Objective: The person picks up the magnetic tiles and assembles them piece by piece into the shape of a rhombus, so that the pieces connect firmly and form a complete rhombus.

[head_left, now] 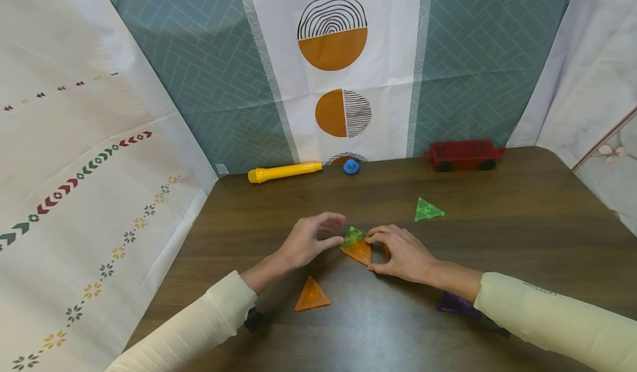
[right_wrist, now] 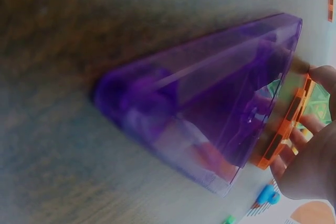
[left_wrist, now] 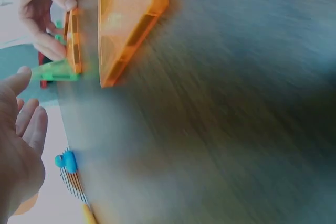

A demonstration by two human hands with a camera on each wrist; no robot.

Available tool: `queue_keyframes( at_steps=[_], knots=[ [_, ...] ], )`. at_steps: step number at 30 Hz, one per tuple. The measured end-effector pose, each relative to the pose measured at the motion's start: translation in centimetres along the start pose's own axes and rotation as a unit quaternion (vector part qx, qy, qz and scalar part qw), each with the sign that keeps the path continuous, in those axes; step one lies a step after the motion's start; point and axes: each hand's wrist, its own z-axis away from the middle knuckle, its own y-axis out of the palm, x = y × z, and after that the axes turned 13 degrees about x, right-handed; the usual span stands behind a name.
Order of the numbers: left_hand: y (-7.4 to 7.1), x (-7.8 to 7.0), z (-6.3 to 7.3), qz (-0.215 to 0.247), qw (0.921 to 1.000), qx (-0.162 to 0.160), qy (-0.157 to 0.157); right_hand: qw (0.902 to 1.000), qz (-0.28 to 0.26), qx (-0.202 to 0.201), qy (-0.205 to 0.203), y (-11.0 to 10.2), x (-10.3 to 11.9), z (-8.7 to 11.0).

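My right hand [head_left: 405, 253] grips an orange triangular magnetic tile [head_left: 359, 252] between thumb and fingers. Edge-on, the same orange tile [right_wrist: 286, 124] shows in the right wrist view. A translucent green triangular tile [head_left: 354, 236] adjoins it on the far side. My left hand [head_left: 313, 239] curves loosely to the left of these pieces, its thumb tip right at the green tile's corner and its fingers apart from the thumb. More orange shows in the gap behind the right fingers, partly hidden. Nearer the body lies another orange triangular tile [head_left: 312, 295].
A purple triangular tile [head_left: 455, 304] lies partly under my right forearm. Farther back is a second green triangular tile [head_left: 428, 210]. Along the back edge are a yellow toy microphone [head_left: 286, 171], a small blue toy [head_left: 350, 167] and a red wheeled toy wagon [head_left: 465, 154].
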Motion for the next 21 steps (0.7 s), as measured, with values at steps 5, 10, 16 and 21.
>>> queue_keyframes(
  at_steps=[5, 10, 16, 21],
  knots=[
    [-0.8, 0.4, 2.4, -0.005, 0.9999, 0.01, -0.012, 1.0, 0.002, 0.0, 0.001, 0.1, 0.0, 0.0],
    [-0.8, 1.1, 5.2, -0.021, 0.9987, 0.044, -0.011, 1.0, 0.006, -0.004, -0.002, 0.1, -0.1, 0.0],
    [-0.3, 1.7, 8.0, -0.034, 0.9947, 0.095, 0.018, 1.0, 0.003, -0.003, -0.005, 0.0, -0.1, 0.0],
    [-0.2, 2.4, 9.9, -0.092, 0.987, 0.116, 0.063, 1.0, 0.002, -0.002, -0.006, 0.0, -0.1, 0.0]
  ],
)
